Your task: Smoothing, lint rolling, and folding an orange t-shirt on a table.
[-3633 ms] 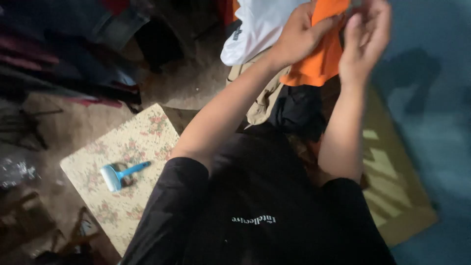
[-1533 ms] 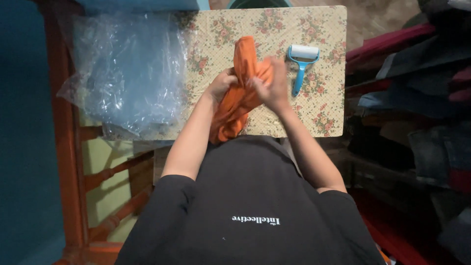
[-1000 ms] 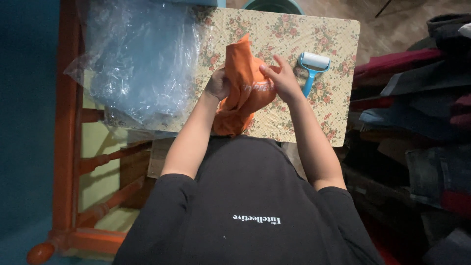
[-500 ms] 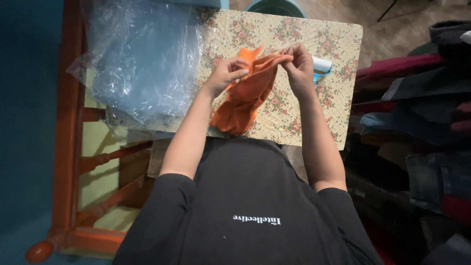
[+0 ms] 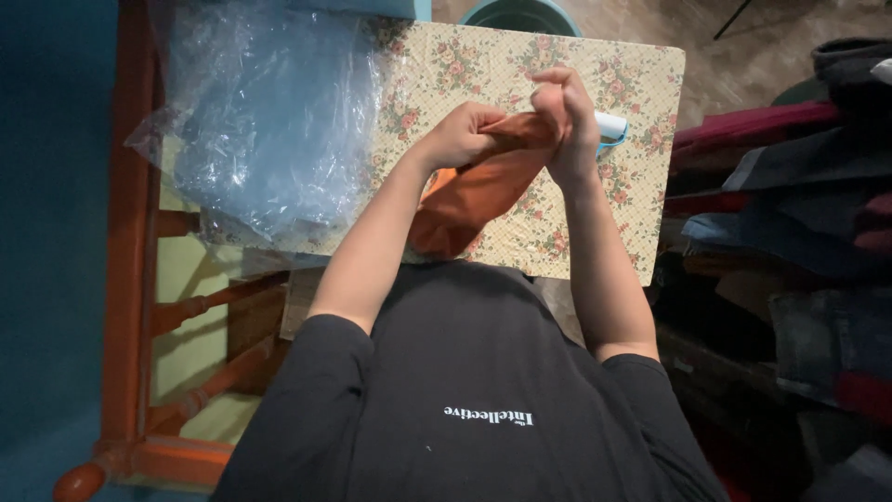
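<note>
Above the floral desk [image 5: 641,200], our left hand [image 5: 462,135] and right hand [image 5: 569,125] are both clamped on the orange cloth [image 5: 474,191], still bunched and not laid flat, with clear plastic sheeting [image 5: 269,130] at the left edge and a lint roller [image 5: 610,127] near the right edge.

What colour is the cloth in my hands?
Orange, plain with no pattern: the cloth shows best in the head view.
</note>
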